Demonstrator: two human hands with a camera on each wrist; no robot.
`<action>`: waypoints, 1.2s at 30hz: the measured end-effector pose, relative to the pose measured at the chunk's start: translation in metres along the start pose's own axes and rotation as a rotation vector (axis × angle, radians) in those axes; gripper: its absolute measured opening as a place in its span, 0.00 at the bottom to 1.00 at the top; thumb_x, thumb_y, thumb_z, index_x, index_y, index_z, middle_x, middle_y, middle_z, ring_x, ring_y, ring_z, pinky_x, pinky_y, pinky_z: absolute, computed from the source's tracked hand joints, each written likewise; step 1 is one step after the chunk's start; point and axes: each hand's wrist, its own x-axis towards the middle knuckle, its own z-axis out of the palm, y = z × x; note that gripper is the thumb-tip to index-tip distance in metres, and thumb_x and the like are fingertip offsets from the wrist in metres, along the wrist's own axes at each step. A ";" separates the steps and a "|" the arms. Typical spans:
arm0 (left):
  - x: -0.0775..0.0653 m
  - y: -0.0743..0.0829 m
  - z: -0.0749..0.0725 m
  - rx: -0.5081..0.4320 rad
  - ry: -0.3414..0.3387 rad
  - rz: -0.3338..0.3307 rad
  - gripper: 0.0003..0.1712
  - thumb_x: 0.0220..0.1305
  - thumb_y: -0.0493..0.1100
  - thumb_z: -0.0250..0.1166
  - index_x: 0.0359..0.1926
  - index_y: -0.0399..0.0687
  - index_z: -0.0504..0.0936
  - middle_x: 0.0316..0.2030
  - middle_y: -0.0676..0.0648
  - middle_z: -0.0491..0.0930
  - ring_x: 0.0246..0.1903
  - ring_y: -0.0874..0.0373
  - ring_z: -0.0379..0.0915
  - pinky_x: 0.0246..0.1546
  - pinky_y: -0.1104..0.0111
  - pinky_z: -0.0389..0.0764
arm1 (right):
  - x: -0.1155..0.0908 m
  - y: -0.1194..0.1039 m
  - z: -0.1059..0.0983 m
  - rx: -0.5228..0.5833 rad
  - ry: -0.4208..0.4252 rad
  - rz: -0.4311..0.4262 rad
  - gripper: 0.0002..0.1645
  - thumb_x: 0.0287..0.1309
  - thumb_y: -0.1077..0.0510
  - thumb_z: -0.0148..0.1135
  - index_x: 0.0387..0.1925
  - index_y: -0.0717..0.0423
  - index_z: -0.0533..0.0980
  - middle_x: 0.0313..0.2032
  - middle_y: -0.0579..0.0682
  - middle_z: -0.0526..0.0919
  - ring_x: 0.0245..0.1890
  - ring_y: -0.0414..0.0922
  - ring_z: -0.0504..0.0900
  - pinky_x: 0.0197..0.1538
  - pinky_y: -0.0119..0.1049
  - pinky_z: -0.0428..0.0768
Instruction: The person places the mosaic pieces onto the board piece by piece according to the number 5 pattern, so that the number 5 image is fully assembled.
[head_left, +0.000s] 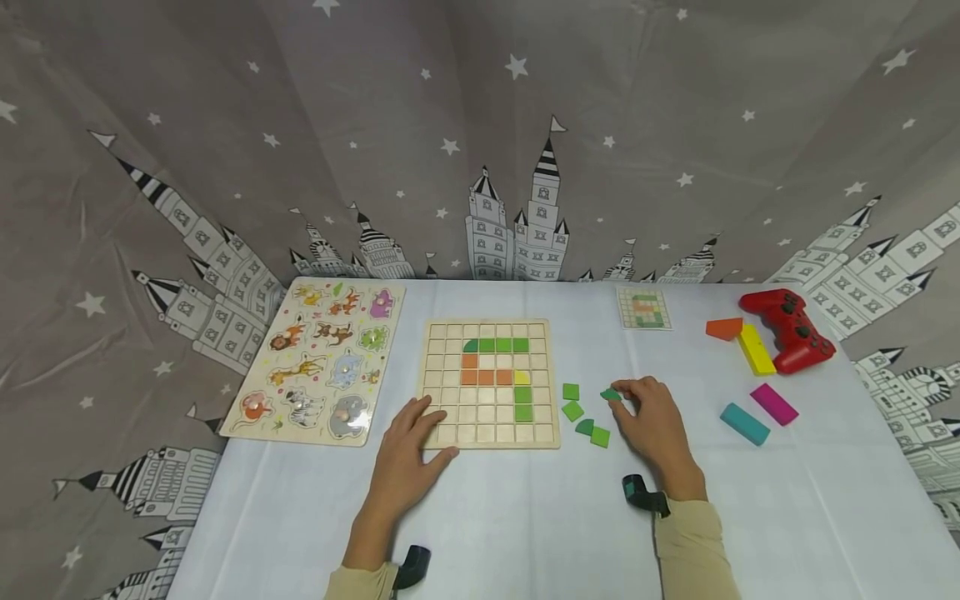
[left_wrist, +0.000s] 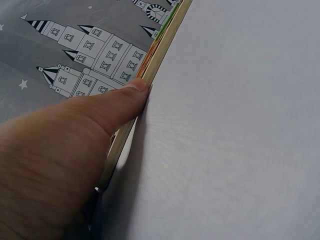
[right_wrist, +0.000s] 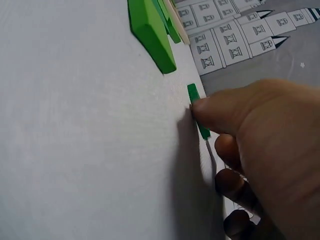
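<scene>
A wooden grid board [head_left: 453,428] lies mid-table, bearing a figure of green, orange and yellow pieces. My left hand [head_left: 408,458] rests on its lower left corner, fingers spread over the surface; the left wrist view shows the thumb against the board's edge [left_wrist: 159,62]. To the right of the board, my right hand [head_left: 654,423] pinches a dark green quarter-round tile [head_left: 611,394] between thumb and fingers, close above the cloth. Several loose green tiles [head_left: 573,410] lie between the board and this hand, one of them another dark green quarter-round [head_left: 584,427].
A pattern card [head_left: 645,321] lies behind the right hand. Farther right are a red game controller [head_left: 795,329] and orange, yellow, magenta and teal blocks [head_left: 745,423]. At the left lies an animal puzzle board [head_left: 315,362]. A grey castle-print curtain [head_left: 420,108] hangs behind the table.
</scene>
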 end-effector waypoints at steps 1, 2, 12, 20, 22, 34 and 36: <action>0.000 0.000 0.000 0.000 0.000 0.001 0.33 0.58 0.55 0.76 0.64 0.54 0.79 0.75 0.45 0.65 0.78 0.42 0.53 0.75 0.39 0.58 | 0.000 0.000 -0.001 0.003 -0.003 -0.004 0.21 0.64 0.54 0.68 0.56 0.58 0.81 0.44 0.57 0.79 0.45 0.52 0.74 0.49 0.48 0.76; 0.000 0.000 0.000 0.000 -0.001 0.000 0.33 0.58 0.55 0.76 0.64 0.54 0.79 0.75 0.45 0.65 0.78 0.42 0.53 0.75 0.39 0.58 | -0.001 0.000 -0.001 0.006 -0.006 -0.005 0.22 0.64 0.54 0.67 0.57 0.58 0.81 0.45 0.57 0.80 0.45 0.52 0.74 0.50 0.48 0.76; 0.001 0.000 -0.002 0.002 -0.004 -0.006 0.34 0.58 0.55 0.75 0.64 0.54 0.79 0.75 0.44 0.65 0.78 0.42 0.53 0.75 0.39 0.58 | 0.000 -0.002 -0.002 0.038 0.000 -0.038 0.17 0.63 0.56 0.70 0.52 0.59 0.83 0.43 0.56 0.81 0.43 0.51 0.73 0.44 0.44 0.74; 0.000 0.001 -0.002 -0.008 -0.016 -0.018 0.34 0.59 0.55 0.75 0.64 0.54 0.78 0.75 0.45 0.64 0.78 0.42 0.52 0.76 0.40 0.57 | -0.001 -0.014 0.005 0.095 -0.018 -0.104 0.17 0.65 0.55 0.68 0.53 0.56 0.82 0.42 0.52 0.79 0.44 0.48 0.73 0.47 0.43 0.74; 0.000 0.001 -0.002 -0.008 -0.011 -0.015 0.34 0.58 0.55 0.75 0.64 0.54 0.79 0.75 0.45 0.65 0.78 0.42 0.52 0.76 0.40 0.58 | -0.002 -0.022 0.008 0.105 -0.024 -0.167 0.16 0.64 0.55 0.69 0.52 0.56 0.82 0.41 0.50 0.79 0.44 0.47 0.74 0.47 0.44 0.76; 0.000 0.001 -0.001 0.002 -0.006 -0.006 0.34 0.58 0.54 0.76 0.64 0.54 0.78 0.75 0.44 0.65 0.78 0.41 0.53 0.75 0.39 0.58 | -0.023 -0.071 0.032 0.121 -0.184 -0.419 0.12 0.66 0.52 0.67 0.49 0.49 0.83 0.42 0.40 0.78 0.43 0.37 0.72 0.50 0.39 0.78; -0.001 0.001 -0.001 0.003 0.000 -0.004 0.34 0.58 0.54 0.76 0.64 0.53 0.78 0.75 0.44 0.65 0.77 0.41 0.53 0.75 0.39 0.58 | -0.024 -0.075 0.035 0.112 -0.186 -0.453 0.12 0.66 0.52 0.67 0.48 0.49 0.83 0.42 0.40 0.78 0.44 0.37 0.73 0.52 0.40 0.79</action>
